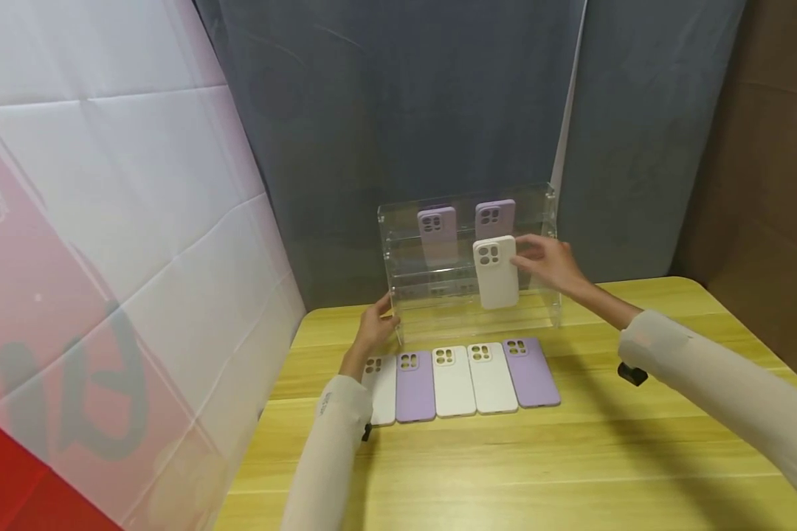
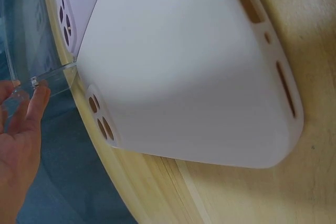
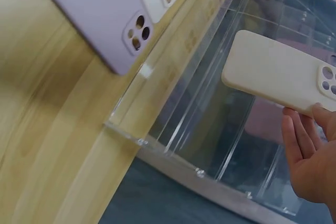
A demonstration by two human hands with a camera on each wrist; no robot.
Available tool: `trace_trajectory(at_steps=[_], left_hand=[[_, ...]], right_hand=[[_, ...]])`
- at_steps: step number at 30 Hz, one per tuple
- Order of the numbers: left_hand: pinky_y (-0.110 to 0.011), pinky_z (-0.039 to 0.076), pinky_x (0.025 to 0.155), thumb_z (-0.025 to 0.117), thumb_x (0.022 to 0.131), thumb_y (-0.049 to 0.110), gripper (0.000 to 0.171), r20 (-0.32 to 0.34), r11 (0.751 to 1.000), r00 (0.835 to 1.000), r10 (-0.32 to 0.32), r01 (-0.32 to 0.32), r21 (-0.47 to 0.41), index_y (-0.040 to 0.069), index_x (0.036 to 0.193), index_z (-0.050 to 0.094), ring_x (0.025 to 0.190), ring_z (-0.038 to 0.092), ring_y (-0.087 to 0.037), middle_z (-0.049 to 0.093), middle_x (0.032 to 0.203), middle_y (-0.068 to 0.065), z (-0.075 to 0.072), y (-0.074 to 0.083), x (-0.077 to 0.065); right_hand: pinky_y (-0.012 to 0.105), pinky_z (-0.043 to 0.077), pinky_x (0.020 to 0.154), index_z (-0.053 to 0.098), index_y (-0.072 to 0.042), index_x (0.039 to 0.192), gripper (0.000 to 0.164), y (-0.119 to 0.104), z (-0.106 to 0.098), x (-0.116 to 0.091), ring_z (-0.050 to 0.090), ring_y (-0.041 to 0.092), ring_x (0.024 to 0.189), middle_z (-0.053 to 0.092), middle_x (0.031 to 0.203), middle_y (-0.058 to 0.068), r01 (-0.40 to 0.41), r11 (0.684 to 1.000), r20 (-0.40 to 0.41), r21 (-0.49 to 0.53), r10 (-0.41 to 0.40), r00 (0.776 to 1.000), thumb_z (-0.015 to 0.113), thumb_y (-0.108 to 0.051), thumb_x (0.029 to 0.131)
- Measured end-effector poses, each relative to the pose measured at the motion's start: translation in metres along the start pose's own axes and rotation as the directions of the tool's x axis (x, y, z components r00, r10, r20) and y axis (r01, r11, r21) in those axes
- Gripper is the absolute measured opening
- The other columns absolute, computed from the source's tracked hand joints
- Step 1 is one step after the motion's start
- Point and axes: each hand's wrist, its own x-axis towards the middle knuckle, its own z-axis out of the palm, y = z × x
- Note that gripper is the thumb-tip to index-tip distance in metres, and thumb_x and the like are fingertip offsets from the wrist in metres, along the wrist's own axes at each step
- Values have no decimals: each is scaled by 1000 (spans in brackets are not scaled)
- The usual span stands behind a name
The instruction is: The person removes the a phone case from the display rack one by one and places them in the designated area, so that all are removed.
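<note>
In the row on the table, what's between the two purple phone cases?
Two white phone cases, side by side, lie between the left purple case and the right one; the head view shows it.

My head camera looked forward and down at the clear rack; my sideways-tilted wrist cameras shared it, the left close over a white phone case.
</note>
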Motion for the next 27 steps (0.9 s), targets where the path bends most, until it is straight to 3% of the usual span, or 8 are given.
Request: trace_trajectory(at_steps=[6,13,16,23,27], left_hand=[[-44,60,100,60,93,-11,72,-13,1000,1000,14,-14,2,7,160,38,125,62,-47,49,152,-28,-1,1,0],[-45,59,100,59,93,-12,71,-18,1000,1000,20,-20,-11,6,159,40,125,61,-49,50,152,-26,-2,0,2],[-45,60,100,59,93,-12,71,-17,1000,1000,24,-25,-6,5,159,39,125,61,-49,49,152,-28,-2,0,3],[-45,60,100,60,94,-11,71,-15,1000,1000,21,-20,7,5,159,38,124,63,-47,48,152,-30,-3,-1,2],[-45,59,101,59,94,-12,71,-15,1000,1000,21,-21,4,5,160,37,124,62,-48,47,152,-31,-4,-1,1]], right_hand=[[29,67,69,64,5,135,44,12,-11,-8,76,43,93,73,112,29,15,999,-2,-44,-15,1000,76,-10,95],[47,67,75,60,6,139,48,22,-21,-18,75,45,92,71,114,33,-6,999,20,-49,7,1000,74,-7,96],[49,66,78,58,8,140,50,26,-24,-21,75,46,92,69,116,35,-16,999,28,-36,17,999,74,-4,95],[37,67,74,58,8,139,49,36,-32,-30,75,46,91,69,116,36,-34,999,26,-29,35,999,74,-2,94],[37,67,71,60,7,138,48,42,-38,-36,75,46,90,70,114,34,-35,998,20,-53,36,999,75,-3,94]])
